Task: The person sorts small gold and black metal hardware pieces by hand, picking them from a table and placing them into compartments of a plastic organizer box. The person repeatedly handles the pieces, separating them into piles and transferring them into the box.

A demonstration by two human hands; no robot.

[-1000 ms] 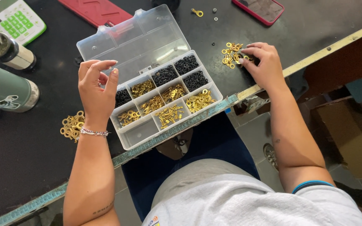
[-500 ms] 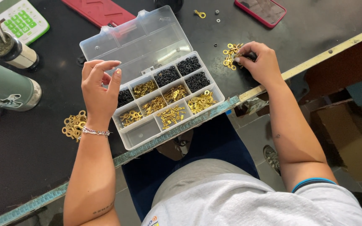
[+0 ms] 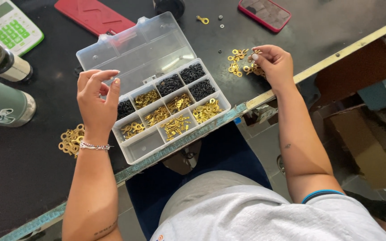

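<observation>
The left hand [image 3: 97,100] is raised at nine o'clock, palm turned inward, thumb and forefinger nearly pinched. The right hand [image 3: 273,64] reaches toward one o'clock, fingers curled downward, fingertips [image 3: 255,56] pinched together, forearm extended.

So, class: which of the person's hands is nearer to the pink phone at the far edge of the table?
Right. The right hand rests on the loose gold pieces just below the pink phone; the left hand hovers far across the organiser box.
</observation>
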